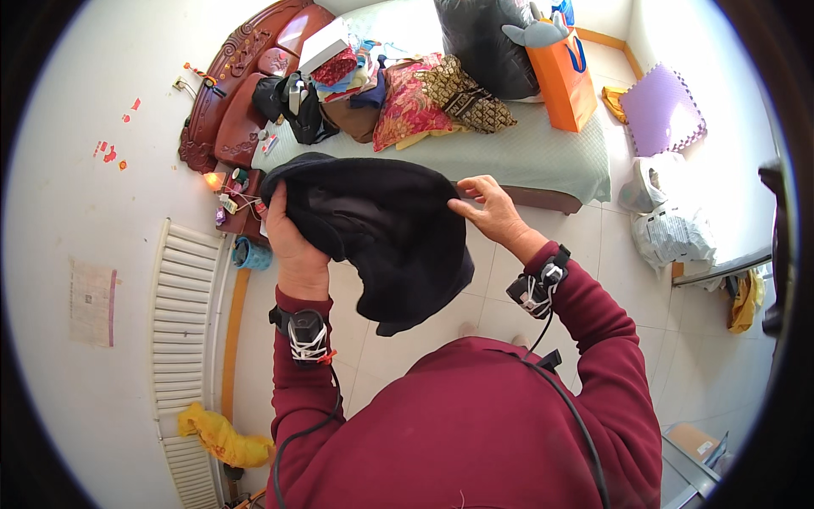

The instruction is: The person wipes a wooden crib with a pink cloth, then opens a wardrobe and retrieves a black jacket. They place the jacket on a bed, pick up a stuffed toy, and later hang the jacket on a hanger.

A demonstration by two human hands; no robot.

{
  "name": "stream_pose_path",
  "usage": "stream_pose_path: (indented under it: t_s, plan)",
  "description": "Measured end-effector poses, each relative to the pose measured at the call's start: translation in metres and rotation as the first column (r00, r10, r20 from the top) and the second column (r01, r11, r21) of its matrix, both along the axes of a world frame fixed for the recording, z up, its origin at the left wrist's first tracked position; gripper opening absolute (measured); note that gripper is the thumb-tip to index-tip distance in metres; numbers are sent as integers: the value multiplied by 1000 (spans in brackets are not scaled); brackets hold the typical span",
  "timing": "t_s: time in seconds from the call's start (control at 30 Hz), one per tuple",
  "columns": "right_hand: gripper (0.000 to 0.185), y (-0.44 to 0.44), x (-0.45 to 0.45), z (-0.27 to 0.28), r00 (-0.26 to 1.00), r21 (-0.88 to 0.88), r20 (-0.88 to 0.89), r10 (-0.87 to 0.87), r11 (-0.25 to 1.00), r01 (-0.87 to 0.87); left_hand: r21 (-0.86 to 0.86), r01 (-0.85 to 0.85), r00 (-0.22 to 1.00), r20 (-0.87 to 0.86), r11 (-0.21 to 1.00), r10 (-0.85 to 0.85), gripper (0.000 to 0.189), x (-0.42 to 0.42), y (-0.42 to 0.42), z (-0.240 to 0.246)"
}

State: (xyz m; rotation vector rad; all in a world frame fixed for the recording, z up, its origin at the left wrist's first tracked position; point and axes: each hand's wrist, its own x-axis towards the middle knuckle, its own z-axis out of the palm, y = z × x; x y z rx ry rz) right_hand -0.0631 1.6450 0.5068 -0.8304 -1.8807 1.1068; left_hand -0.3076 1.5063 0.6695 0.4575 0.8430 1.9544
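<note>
A black cloth garment (394, 235) hangs in the air in front of me, its dark lining partly showing. My left hand (292, 245) grips its left edge, with the thumb on the near side and the other fingers hidden behind the cloth. At the garment's upper right edge is my right hand (488, 210), thumb and fingers around the border; whether they pinch the cloth is hard to tell. Beyond the garment stands a bed with a pale green quilted cover (540, 149).
On the bed lie folded clothes (340, 76), a red patterned pillow (413, 98), a black plastic bag (486, 51) and an orange paper bag (563, 83). A nightstand (249, 219), a blue bin (253, 254) and a white radiator (184, 318) stand at left. Plastic bags (671, 235) lie at right.
</note>
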Motion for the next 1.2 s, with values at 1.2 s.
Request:
stream_pose_path:
  t_s: [1.2]
  plan:
    - [13,54,-81,171,789,-139,-408,459,823,-551,-140,-229,973,8,963,232,32,-59,-51,16]
